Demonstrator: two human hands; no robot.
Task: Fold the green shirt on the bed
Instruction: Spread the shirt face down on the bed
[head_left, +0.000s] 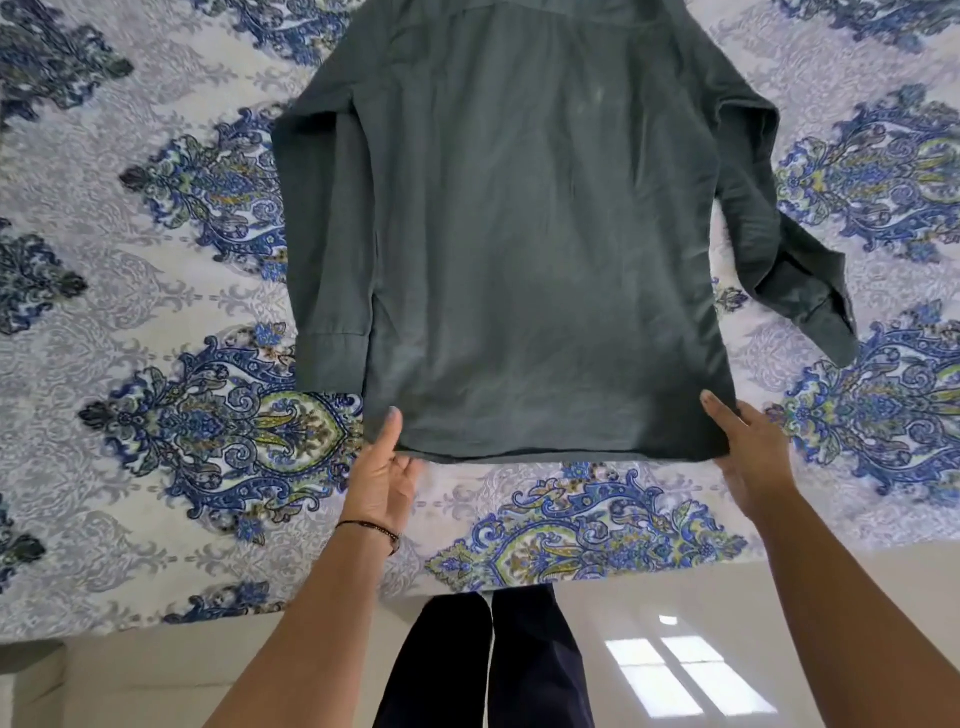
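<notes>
Progress is slight: the green shirt (519, 260) lies spread flat, back up, on the patterned bed (130, 312), with no fold across its body yet. The left hand (382, 478) pinches the near left corner of the hem (545, 454), thumb on top and fingers (406, 470) curled beneath. The right hand (748, 452) grips the near right corner likewise. The left-side sleeve (327, 260) lies straight along the body; the right-side sleeve (795, 270) sprawls outward, bent. Sleeve and body folds seem still to do.

A bed (104, 322) in a white cover with blue-green paisley spreads beyond the right hand (748, 457). Nearer than that hand, pale glossy floor (779, 597) carries bright panes (680, 675), perhaps a window's reflection.
</notes>
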